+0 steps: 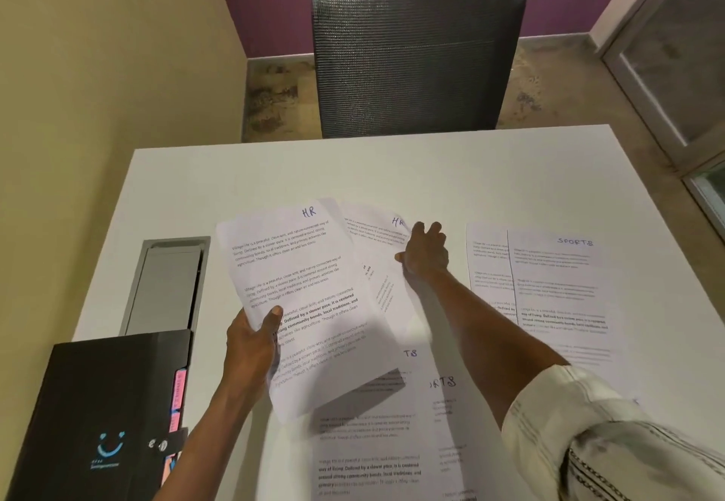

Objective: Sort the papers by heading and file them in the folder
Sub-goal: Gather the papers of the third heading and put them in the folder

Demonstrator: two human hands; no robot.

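My left hand (253,339) grips a printed sheet headed HR (298,276) by its lower left edge and holds it lifted over the table. My right hand (425,251) reaches forward, its fingers laid on a second HR sheet (376,237) that lies on the table beside the first; how its fingers lie is unclear. Two overlapping sheets headed SPORTS (557,288) lie at the right. More SPORTS sheets (376,441) lie near me, partly under the lifted page. A black expanding folder (98,402) with coloured tabs sits at the near left.
The white table (392,163) has a grey cable hatch (166,284) set in its left side, just behind the folder. A dark mesh chair (416,57) stands at the far edge. A beige wall runs along the left.
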